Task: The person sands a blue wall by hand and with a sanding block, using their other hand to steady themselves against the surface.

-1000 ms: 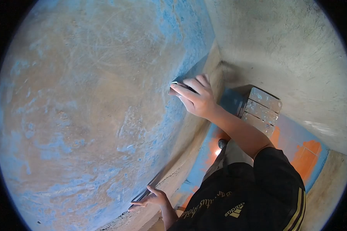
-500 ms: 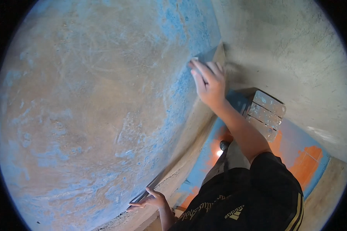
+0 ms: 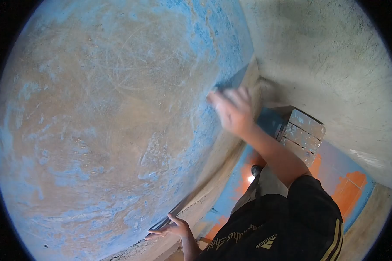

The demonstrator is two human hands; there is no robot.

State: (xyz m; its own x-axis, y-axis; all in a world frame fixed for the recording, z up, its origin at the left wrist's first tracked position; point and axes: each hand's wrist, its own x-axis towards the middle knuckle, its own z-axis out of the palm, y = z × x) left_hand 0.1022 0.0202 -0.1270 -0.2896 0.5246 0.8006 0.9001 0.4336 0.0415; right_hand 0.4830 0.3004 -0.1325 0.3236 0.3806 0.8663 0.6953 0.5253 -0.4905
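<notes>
A person's right hand (image 3: 233,111), blurred, presses what looks like a small, light, stiff sanding block against a worn blue wall (image 3: 117,122) near its corner, fingers curled over it, while the left hand (image 3: 172,228) rests open, fingers spread, low on the wall.

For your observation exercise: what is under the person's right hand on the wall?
The right hand presses on the worn blue wall. The hand is blurred, so anything beneath the fingers is hidden.
</notes>
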